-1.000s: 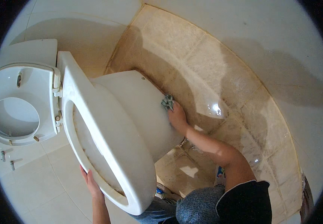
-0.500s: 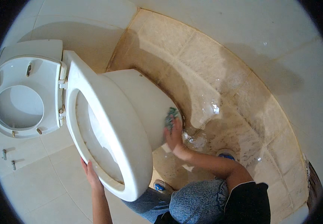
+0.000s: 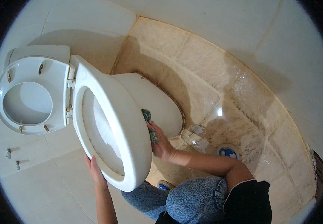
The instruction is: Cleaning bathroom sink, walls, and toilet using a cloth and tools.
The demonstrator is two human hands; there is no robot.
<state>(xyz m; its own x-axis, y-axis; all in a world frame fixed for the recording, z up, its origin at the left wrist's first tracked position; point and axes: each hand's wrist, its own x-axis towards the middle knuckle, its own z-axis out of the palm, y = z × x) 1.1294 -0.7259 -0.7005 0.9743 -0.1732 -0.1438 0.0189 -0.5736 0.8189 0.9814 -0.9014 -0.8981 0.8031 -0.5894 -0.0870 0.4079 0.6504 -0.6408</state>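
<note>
A white toilet bowl [image 3: 131, 119] takes up the middle of the view, its seat [image 3: 58, 95] and lid raised against the tank. My right hand [image 3: 163, 145] is closed around a crumpled dark green scrubbing pad [image 3: 146, 115]. It presses the pad to the right outer side of the bowl, where the bowl overhangs the pedestal [image 3: 157, 100]. Part of the pad is hidden behind my fingers. At the front left, my left hand [image 3: 96, 171] grips the bowl's outer rim; some of its fingers are out of sight beneath the edge.
Wet beige floor tiles [image 3: 202, 86] with puddles and dark stains curve round the right side. White tiled walls [image 3: 281, 22] rise beyond them. Two small metal wall fittings [image 3: 8, 153] stick out at the left. My knees and shoes [image 3: 227, 151] are close to the bowl's front.
My right hand has moved the scrubbing pad up and left, from the low front of the pedestal to the bowl's side. My left hand stays on the rim. The view has shifted slightly.
</note>
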